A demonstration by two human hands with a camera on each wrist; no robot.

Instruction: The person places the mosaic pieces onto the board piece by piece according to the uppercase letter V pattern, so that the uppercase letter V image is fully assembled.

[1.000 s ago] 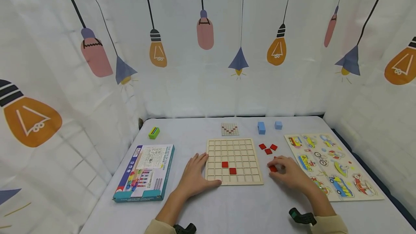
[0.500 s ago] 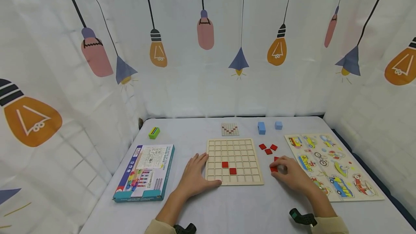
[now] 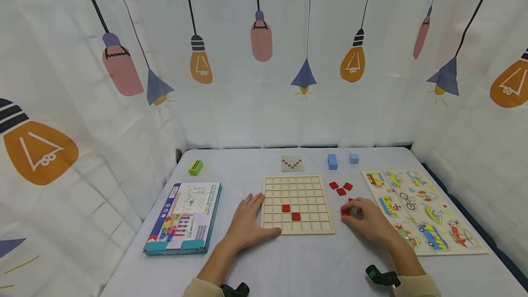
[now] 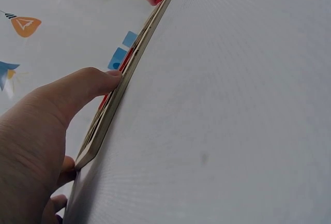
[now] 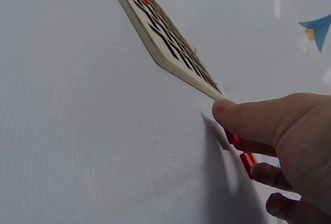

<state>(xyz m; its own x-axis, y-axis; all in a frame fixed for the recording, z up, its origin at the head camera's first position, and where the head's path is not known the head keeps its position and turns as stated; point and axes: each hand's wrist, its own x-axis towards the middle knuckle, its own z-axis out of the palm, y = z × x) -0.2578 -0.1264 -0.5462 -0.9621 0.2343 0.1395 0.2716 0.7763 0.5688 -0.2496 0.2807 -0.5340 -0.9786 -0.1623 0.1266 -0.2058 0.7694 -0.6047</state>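
Two red tiles are seated in the board; one is pinched in the right grip; four remain loose toward the tabletop's right edge. Board touched by spread left grip.

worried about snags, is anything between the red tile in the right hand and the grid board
Nothing visible: only the tablecloth shows between the red tile in the right hand and the grid board. The left hand is at the board's left side, outside that gap.
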